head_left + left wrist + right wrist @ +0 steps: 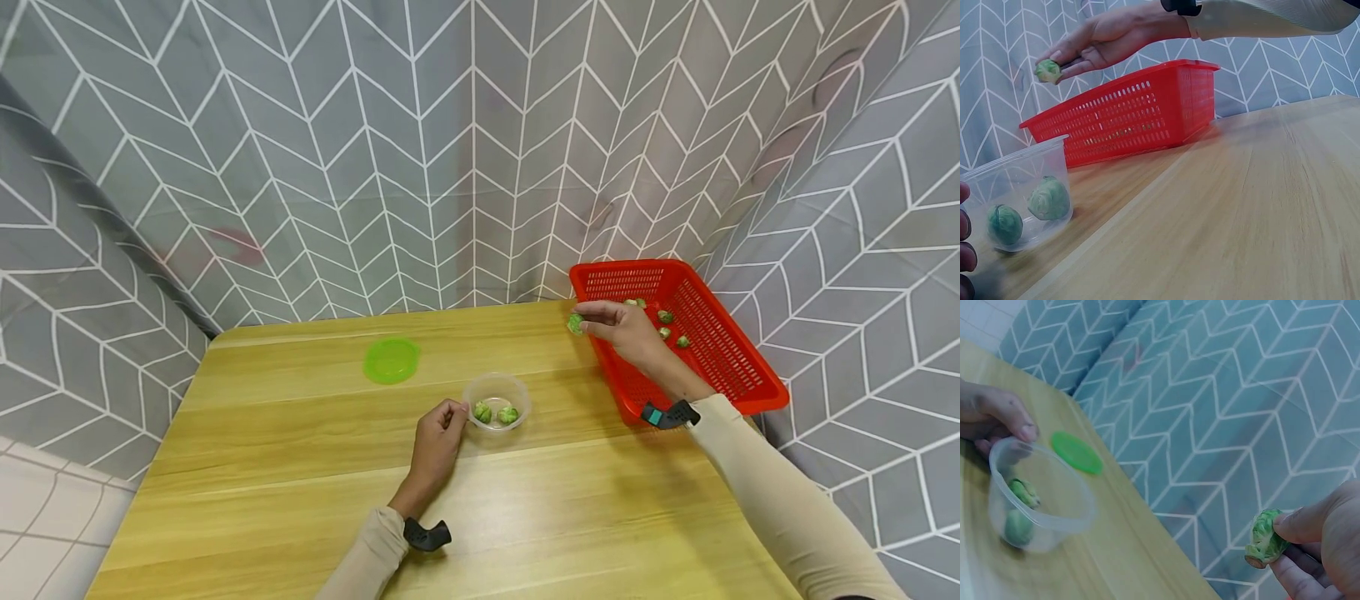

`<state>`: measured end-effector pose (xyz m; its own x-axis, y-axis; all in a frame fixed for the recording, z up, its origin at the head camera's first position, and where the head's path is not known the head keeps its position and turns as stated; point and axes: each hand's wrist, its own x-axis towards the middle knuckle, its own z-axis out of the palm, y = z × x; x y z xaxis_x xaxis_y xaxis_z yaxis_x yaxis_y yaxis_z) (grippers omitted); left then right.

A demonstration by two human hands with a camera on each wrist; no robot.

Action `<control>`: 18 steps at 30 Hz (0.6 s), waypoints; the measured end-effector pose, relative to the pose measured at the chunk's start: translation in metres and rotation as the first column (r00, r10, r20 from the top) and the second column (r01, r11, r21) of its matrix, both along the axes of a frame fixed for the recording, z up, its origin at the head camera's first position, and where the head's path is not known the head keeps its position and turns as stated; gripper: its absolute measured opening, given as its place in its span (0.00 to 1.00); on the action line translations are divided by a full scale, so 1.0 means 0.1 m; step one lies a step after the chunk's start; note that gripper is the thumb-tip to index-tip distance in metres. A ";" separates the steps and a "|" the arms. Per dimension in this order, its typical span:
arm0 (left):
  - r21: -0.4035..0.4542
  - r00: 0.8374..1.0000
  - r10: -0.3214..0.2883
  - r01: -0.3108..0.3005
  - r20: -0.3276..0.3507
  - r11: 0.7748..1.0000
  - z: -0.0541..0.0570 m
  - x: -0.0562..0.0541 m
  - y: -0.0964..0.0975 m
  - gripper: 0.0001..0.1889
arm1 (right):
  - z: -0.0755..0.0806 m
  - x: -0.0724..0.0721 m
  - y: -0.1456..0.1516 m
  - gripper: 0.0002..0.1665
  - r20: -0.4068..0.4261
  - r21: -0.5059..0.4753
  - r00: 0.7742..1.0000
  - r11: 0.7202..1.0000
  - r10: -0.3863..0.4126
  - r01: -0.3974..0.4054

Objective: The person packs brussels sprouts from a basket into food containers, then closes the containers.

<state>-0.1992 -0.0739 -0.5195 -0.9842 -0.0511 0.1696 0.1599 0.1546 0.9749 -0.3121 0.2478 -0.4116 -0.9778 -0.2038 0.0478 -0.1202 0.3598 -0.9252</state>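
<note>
A Brussels sprout is pinched between the thumb and fingers of my right hand, held up over the left rim of the red basket. With thumb and fingers my left hand grips the near-left rim of a clear plastic container, which stands upright on the table. Inside it lie two Brussels sprouts, a left one and a right one. Several more sprouts sit in the basket, partly hidden behind my right hand. Only the left fingertips show in the left wrist view.
A green lid lies flat on the wooden table, behind and left of the container. Grey patterned curtains hang along the table's back and sides. The basket stands at the back right edge.
</note>
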 end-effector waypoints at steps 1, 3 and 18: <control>0.002 1.000 -0.002 0.002 0.000 1.000 0.00 0.00 0.00 0.15 | 0.00 0.01 -0.03 0.21 0.009 0.004 1.000 1.000 0.006 -0.006; 0.004 1.000 -0.004 0.004 -0.002 1.000 0.00 0.00 -0.01 0.14 | -0.01 0.03 -0.08 0.21 0.023 0.010 0.999 1.000 0.022 -0.023; -0.012 1.000 0.004 -0.004 -0.007 1.000 -0.33 -0.13 -0.03 0.16 | -0.12 0.20 -0.46 0.18 0.037 -0.031 0.990 0.991 0.133 -0.132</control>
